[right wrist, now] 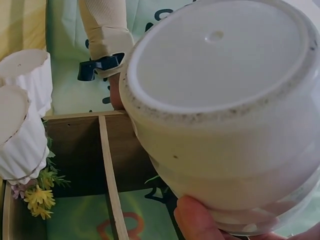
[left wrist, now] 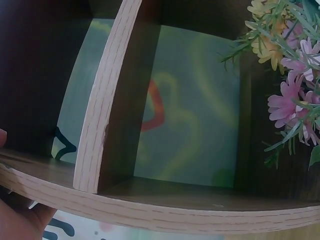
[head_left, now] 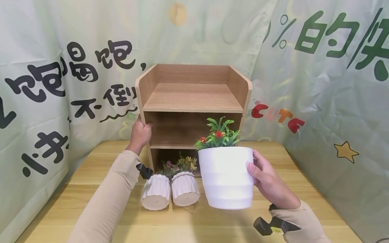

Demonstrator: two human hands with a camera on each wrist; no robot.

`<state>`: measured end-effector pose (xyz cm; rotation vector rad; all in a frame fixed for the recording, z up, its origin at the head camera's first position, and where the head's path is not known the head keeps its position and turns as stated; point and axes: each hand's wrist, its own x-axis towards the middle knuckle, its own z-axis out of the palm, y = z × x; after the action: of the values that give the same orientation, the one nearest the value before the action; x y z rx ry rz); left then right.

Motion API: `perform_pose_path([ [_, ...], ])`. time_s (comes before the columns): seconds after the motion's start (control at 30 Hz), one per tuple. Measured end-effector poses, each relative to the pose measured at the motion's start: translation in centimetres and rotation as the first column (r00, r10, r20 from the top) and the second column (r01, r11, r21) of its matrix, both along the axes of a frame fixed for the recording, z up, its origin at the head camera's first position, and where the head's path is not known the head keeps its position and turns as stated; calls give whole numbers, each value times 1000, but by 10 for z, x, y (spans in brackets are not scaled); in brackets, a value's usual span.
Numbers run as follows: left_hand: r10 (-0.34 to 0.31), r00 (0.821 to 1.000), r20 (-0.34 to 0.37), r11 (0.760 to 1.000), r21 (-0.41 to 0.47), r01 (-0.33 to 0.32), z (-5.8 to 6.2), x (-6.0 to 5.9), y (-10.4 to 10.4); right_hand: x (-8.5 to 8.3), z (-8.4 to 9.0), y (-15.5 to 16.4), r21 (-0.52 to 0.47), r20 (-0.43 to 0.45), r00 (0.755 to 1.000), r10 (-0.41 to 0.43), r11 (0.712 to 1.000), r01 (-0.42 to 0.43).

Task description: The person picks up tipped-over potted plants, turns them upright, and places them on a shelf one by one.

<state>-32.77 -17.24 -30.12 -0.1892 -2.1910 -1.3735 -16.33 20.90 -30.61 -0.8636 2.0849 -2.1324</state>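
My left hand (head_left: 141, 134) grips the left side panel of a wooden shelf (head_left: 194, 98), the thumb on its front edge and the other fingers mostly hidden outside it. In the right wrist view, the right hand (right wrist: 200, 220) shows below a large white flowerpot (right wrist: 220, 145), and it holds that pot by its right side. The flowerpot (head_left: 226, 179) is raised in front of the shelf, its base tilted toward me. Green leaves with red flowers (head_left: 219, 135) stick out of its top.
Two small white ribbed pots (head_left: 155, 193) lie tipped on the wooden table (head_left: 91, 189), bases toward me. Their pink and yellow flowers (left wrist: 287, 95) point at the shelf's lowest compartment. A printed curtain (head_left: 328, 101) hangs around the table.
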Motion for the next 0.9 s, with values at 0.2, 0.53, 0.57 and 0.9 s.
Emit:
perform_pose_path([
  [0.2,4,1000,7,1000,-5,-4,-2,-1,0,-1,4,-2,-1,-17,1000,-25,1000,24],
  [0.53,14,1000,-18,1000,-1,-14,-1,-1,1,-3,17,-5,23,-42,996,-80,996,81],
  [0.57,15,1000,-16,1000,2,-15,-1,-1,1,-4,18,-5,23,-43,996,-82,996,83],
  [0.9,-1,1000,-3,1000,24,1,0,-3,1,-7,29,-10,30,-85,983,-163,986,166],
])
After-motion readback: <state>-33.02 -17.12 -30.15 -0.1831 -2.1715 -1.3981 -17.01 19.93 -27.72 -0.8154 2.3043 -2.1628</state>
